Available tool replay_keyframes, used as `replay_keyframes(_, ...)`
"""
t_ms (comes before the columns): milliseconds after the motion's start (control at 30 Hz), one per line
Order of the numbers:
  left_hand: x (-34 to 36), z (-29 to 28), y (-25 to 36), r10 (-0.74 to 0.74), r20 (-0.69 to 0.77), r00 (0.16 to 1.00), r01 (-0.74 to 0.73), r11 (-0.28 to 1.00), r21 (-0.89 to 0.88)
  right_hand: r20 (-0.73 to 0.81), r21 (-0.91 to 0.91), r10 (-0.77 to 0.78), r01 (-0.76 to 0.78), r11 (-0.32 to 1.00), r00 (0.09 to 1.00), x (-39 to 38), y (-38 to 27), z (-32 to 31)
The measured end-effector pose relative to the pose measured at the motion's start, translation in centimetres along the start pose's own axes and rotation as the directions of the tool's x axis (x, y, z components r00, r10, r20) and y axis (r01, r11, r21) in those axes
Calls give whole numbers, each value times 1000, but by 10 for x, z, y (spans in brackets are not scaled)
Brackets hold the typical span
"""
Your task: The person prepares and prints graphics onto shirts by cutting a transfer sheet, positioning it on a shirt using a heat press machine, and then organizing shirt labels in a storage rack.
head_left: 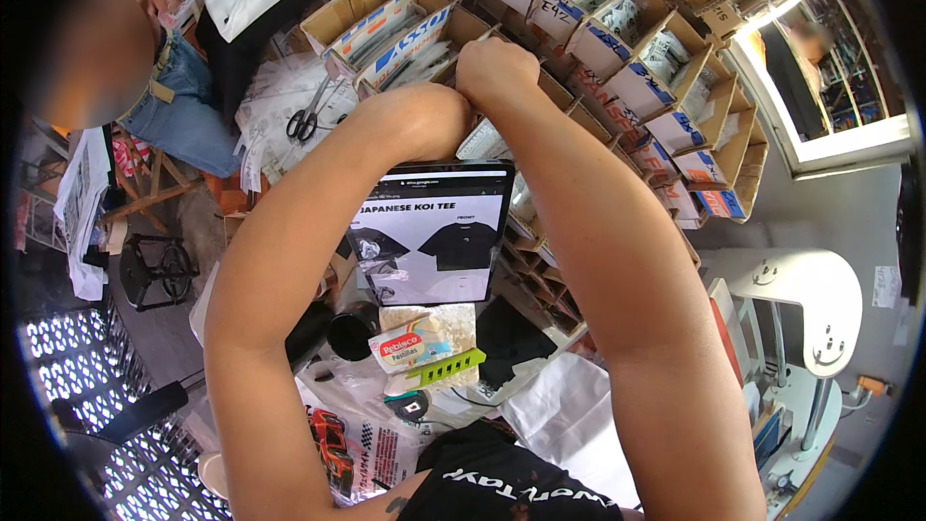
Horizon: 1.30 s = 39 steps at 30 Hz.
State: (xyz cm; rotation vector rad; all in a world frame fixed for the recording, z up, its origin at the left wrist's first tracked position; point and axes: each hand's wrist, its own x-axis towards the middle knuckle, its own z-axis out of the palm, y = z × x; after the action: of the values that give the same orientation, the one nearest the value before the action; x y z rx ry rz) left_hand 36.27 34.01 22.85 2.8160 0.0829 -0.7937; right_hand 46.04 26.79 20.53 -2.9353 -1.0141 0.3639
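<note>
Both my arms stretch up and away, with the hands close together at the cardboard boxes. My right hand (497,69) is closed, its knuckles up and its fingertips turned out of sight; what it may hold is hidden. My left hand (439,108) bends inward against the right wrist, and its fingers are hidden there. Just beyond is a cardboard box (391,24) with flat plastic-wrapped packets upright in it. Below the hands stands a tablet (439,232) showing pictures of a black T-shirt. A white mesh-like piece (484,140) shows between my forearms.
Rows of cardboard bins (627,24) with packets run to the right. Black scissors (307,121) lie on white sheets at left. A snack pack (410,340) and a green clip (449,368) sit below the tablet. A white machine (801,294) stands right. Another person (178,101) is at upper left.
</note>
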Motion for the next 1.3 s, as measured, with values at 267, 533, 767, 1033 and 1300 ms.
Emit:
replay_keyframes(267, 5, 6, -1, 64, -87, 994, -67, 997, -25, 7, 85, 36, -36, 996, 999, 5, 9, 0)
replay_keyframes(533, 6, 6, 2, 129, -109, 986, -123, 991, 59, 187, 403, -84, 1, 915, 979, 7, 55, -41)
replay_keyframes(767, 8, 6, 0, 100, -91, 991, -98, 995, 17, -52, 826, 73, 2, 564, 996, -40, 73, -20)
replay_keyframes(1033, 13, -7, -3, 144, -41, 989, -142, 988, 58, -728, 282, -117, 451, 847, 675, -118, 88, 48)
replay_keyframes(1300, 39, -34, 5, -1, 101, 995, -8, 996, 94, -718, 331, -71, 431, 840, 692, -115, 88, 54)
